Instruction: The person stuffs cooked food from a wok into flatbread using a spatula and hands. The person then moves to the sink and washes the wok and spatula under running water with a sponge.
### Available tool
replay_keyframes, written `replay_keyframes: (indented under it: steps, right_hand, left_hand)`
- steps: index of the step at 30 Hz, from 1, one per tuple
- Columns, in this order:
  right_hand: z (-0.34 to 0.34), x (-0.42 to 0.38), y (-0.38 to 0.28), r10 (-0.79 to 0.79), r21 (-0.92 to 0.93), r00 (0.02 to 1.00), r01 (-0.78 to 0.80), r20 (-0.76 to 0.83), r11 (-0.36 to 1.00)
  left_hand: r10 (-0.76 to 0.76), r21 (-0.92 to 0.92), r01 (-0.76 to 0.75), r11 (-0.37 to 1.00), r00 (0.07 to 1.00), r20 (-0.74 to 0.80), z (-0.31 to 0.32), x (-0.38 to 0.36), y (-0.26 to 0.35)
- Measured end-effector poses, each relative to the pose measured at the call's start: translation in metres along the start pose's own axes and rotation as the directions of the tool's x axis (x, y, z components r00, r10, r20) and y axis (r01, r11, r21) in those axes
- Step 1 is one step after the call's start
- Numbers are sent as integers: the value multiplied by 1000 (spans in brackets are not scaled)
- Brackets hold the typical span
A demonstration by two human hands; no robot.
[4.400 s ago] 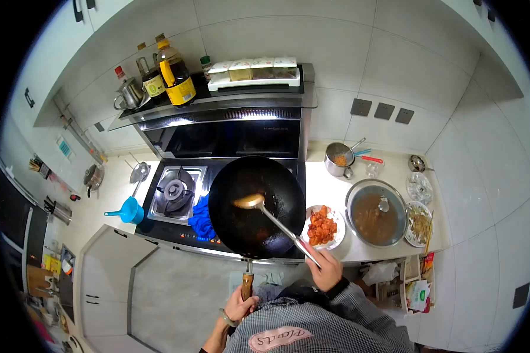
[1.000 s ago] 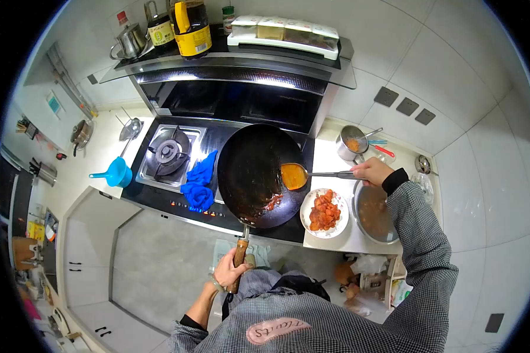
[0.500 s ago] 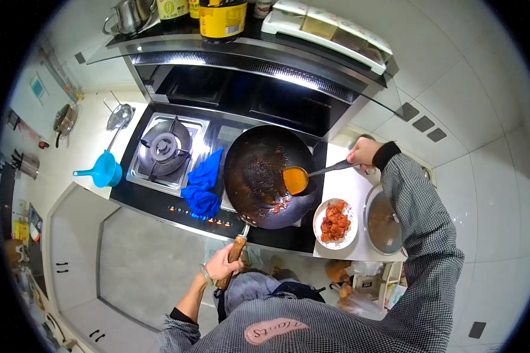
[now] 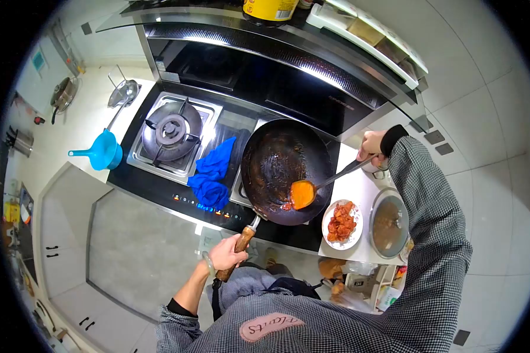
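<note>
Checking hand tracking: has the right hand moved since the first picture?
Yes, forward: the right hand went from the front edge of the countertop toward its rear, beyond the plate.

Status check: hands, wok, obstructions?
Left hand gripping wok handle. Right hand holding spatula, blade in wok. Blue cloth beside wok, clear of spatula.

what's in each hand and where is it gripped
Left hand: the wok, by its wooden handle. Right hand: the spatula, by the handle end away from its blade.
</note>
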State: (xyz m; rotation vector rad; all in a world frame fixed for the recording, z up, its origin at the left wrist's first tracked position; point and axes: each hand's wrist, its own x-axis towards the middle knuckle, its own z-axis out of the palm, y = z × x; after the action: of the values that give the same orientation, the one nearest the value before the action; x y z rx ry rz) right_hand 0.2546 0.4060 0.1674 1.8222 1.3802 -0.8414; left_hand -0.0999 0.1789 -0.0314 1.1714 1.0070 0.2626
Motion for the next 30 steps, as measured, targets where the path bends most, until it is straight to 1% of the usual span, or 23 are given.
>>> replay_keyframes:
  steps: [1,2,3,5,6,7,8,9,11,12,13,15,16,18,19,20,21,23,24,26,27,29,30]
  right_hand:
    - [5,-6,-2,-9,60,999,7,36,998]
    - [10,-15,-3,19,121,1000,-21,19,992]
    - [14,-4,9,14,245,995,-38,101,969]
    - [28,-4,22,-68,259,989,31,134,965]
    - [40,-4,32,-80,305,990,42,114,951]
    - [50,-13,33,-53,416,989,-10,140,909]
    - [63,-14,42,-100,503,979,-4,180,864]
    - [75,-12,54,-153,587,965,-1,213,810]
    - [98,-15,66,-111,684,978,-41,176,728]
    - [101,-23,72,-133,667,982,11,132,745]
    - [100,-28,78,-146,647,980,27,132,762]
    - [97,-39,86,-128,686,977,-27,173,727]
    - [99,-42,88,-71,642,991,-19,115,767]
    - [104,-40,87,-47,640,991,-45,127,767]
    - [109,-39,85,-21,637,990,-74,141,767]
    - [116,-37,80,-43,609,990,-46,131,791]
    - [126,-39,70,-57,565,995,2,79,825]
    - [152,-26,62,-125,685,991,55,53,726]
    - [156,-28,58,-127,687,991,57,52,725]
    - [159,-31,54,-231,791,973,139,3,596]
    - [154,-34,56,-236,792,972,143,2,594]
    - [137,-40,68,-183,790,983,97,19,605]
    - [136,-42,73,-160,775,987,106,-7,623]
  left_hand:
    - [20,57,-19,998,999,-26,2,-1,1]
    - [43,116,-37,993,998,-50,3,0,1]
    - [44,114,-39,993,998,-45,4,0,0]
    - [25,138,-15,990,998,-65,6,-1,-1]
    - [29,138,-21,990,998,-58,7,-1,-1]
    - [34,188,-18,982,996,-82,8,-2,0]
    - [41,235,-15,972,993,-107,11,-2,0]
    - [49,236,-24,972,993,-103,12,-2,-1]
    - [49,297,-6,955,989,-137,13,-2,-4]
    - [52,296,-8,955,989,-140,15,-1,-6]
    - [52,333,7,943,984,-168,16,-2,-8]
    - [53,372,25,928,979,-197,18,-3,-9]
    - [17,344,55,937,979,-203,19,-3,-8]
    - [-17,319,85,944,978,-209,22,-3,-2]
    - [-75,302,134,944,977,-200,24,-6,6]
    - [-133,287,185,940,973,-191,25,-8,11]
    - [-136,290,189,938,972,-193,27,-7,7]
    - [-104,366,192,911,964,-247,34,0,-6]
    - [-104,368,193,909,963,-248,37,1,-10]
    - [47,512,136,848,943,-328,45,1,-17]
    - [46,515,140,846,942,-332,48,0,-16]
    - [5,519,176,836,944,-329,53,0,-12]
    - [-10,516,184,836,947,-322,55,2,-18]
